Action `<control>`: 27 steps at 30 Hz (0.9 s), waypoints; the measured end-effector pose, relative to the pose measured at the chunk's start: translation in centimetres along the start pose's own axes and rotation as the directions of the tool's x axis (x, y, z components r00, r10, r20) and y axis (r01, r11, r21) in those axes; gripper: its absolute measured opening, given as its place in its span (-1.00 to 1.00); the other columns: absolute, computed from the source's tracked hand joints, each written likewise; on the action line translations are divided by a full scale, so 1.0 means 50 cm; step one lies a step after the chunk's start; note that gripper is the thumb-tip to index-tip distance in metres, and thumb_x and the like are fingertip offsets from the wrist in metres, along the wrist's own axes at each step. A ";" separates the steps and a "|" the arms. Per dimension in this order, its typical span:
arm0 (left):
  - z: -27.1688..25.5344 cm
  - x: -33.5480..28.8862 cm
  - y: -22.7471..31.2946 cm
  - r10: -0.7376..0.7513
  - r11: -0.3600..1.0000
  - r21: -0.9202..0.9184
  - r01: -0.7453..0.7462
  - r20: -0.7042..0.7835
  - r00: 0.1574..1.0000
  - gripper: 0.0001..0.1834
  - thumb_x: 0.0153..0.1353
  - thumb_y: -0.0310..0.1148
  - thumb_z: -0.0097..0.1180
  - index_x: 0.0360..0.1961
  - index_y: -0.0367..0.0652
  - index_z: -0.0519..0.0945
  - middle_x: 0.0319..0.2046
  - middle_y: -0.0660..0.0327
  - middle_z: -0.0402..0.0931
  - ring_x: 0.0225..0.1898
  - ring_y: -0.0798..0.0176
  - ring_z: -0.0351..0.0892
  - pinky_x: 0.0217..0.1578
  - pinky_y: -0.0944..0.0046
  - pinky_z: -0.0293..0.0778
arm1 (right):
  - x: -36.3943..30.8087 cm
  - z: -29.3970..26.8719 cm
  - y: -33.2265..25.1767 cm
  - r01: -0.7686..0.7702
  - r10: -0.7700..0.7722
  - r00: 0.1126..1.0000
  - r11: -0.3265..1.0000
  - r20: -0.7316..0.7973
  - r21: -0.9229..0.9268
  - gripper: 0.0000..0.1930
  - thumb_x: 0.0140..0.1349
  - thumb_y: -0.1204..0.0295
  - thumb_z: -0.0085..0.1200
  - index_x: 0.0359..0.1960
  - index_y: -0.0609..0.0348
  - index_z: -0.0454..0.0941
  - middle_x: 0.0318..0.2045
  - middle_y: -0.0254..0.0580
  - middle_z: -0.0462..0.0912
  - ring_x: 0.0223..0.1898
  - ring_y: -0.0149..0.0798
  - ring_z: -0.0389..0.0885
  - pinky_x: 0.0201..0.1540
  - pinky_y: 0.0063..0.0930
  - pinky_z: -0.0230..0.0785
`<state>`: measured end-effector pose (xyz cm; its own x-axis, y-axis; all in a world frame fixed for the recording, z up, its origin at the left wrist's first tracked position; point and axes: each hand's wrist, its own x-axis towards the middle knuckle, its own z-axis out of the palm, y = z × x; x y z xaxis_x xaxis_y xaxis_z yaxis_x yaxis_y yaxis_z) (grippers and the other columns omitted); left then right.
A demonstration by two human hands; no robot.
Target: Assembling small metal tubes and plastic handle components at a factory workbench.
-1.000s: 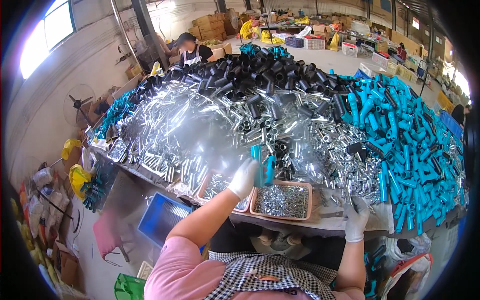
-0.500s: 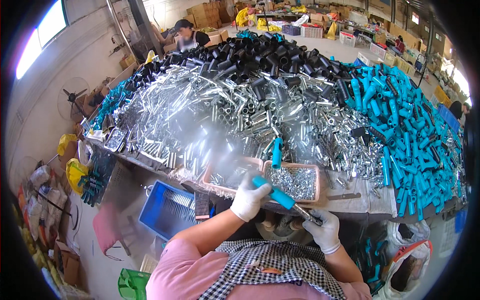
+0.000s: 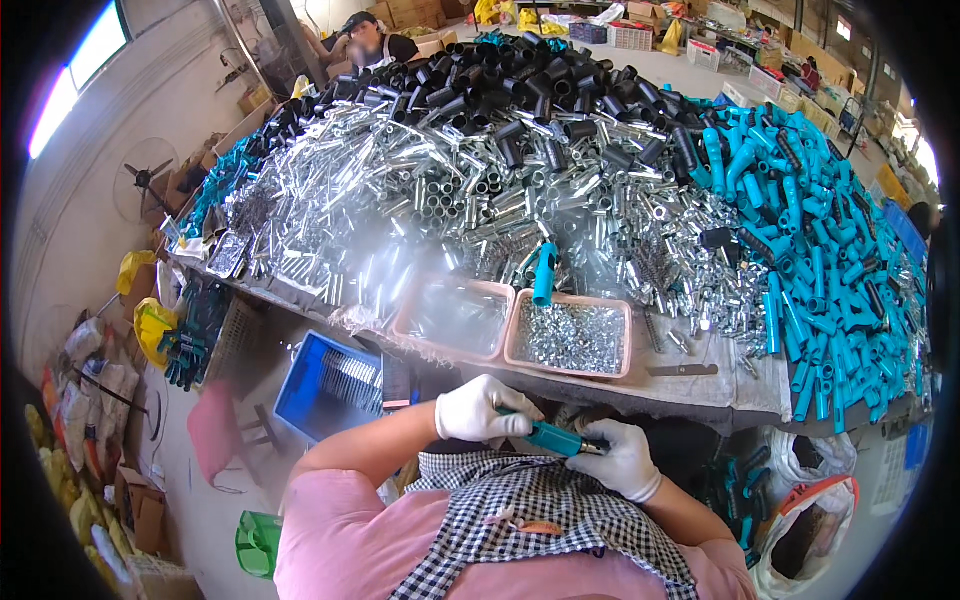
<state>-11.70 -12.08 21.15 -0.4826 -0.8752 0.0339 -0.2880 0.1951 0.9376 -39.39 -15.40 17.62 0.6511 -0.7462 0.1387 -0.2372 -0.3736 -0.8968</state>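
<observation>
A teal plastic handle [image 3: 553,438] lies slantwise in front of my apron, between my two white-gloved hands. My left hand [image 3: 487,410] is closed round its left end. At the other end my right hand [image 3: 622,460] grips a short metal part [image 3: 594,446] that protrudes from the handle; most of that part is hidden by the fingers. Beyond the hands, a pink tray [image 3: 513,352] on the table holds small shiny metal pieces [image 3: 570,336]. Another teal handle [image 3: 544,274] leans upright at that tray's far edge.
A second pink tray [image 3: 400,325] is blurred by haze. Behind are heaps of metal tubes [image 3: 440,200], black sleeves [image 3: 520,90] and teal handles [image 3: 830,270]. A blue crate [image 3: 300,415] stands left below the table edge. A person [image 3: 385,45] sits across the heap.
Both hands have drawn down toward my apron with the teal handle and moved closer together. Less of the metal part shows between the handle and my right hand.
</observation>
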 end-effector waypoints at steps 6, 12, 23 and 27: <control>0.118 -0.014 -0.082 -0.242 0.947 -0.272 0.170 -0.258 0.935 -0.53 0.45 -0.08 -0.08 -0.17 -0.29 0.69 -0.44 0.18 0.65 -0.62 0.45 0.51 -0.58 0.42 0.48 | 0.023 0.025 0.033 0.143 -0.142 0.988 0.990 0.058 -0.018 -0.11 -0.21 -0.06 0.50 0.08 0.35 0.52 -0.23 0.22 0.68 -0.19 0.06 0.72 -0.10 -0.28 0.54; 0.120 0.025 -0.065 -0.258 0.958 -0.189 0.218 -0.228 0.939 -0.43 0.46 0.01 -0.14 -0.22 -0.36 0.66 -0.50 0.21 0.62 -0.68 0.47 0.48 -0.63 0.41 0.43 | 0.033 0.020 0.059 -0.075 0.059 0.969 0.996 0.240 0.057 -0.50 0.00 0.17 0.39 -0.09 0.24 0.64 -0.28 0.09 0.70 -0.25 0.01 0.72 -0.16 -0.30 0.52; -0.136 0.130 -0.203 -0.109 0.507 0.648 0.568 -0.605 0.789 -0.73 0.21 -0.37 -0.03 -0.08 -0.18 0.53 -0.36 -0.08 0.65 -0.30 -0.19 0.66 -0.27 -0.09 0.55 | 0.019 0.015 0.061 -0.198 0.198 0.980 0.980 -0.010 -0.015 -0.73 0.02 0.32 0.36 -0.44 0.25 0.56 -0.67 0.03 0.41 -0.66 -0.16 0.28 -0.50 -0.32 0.30; -0.147 0.162 -0.294 -0.240 0.362 0.783 0.505 -0.446 0.862 -0.71 0.36 -0.35 -0.20 -0.01 -0.28 0.40 -0.26 -0.22 0.61 -0.21 -0.25 0.64 -0.19 -0.12 0.52 | 0.024 0.022 0.041 -0.213 0.215 0.977 0.973 0.010 -0.084 -0.71 -0.01 0.26 0.37 -0.50 0.21 0.57 -0.64 0.09 0.48 -0.61 0.07 0.49 -0.50 -0.22 0.33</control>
<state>-5.28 -25.29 10.20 0.0215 -0.9989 -0.0414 -0.9961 -0.0250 0.0849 -38.29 -16.46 15.50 0.5921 -0.8035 -0.0614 -0.4303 -0.2508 -0.8671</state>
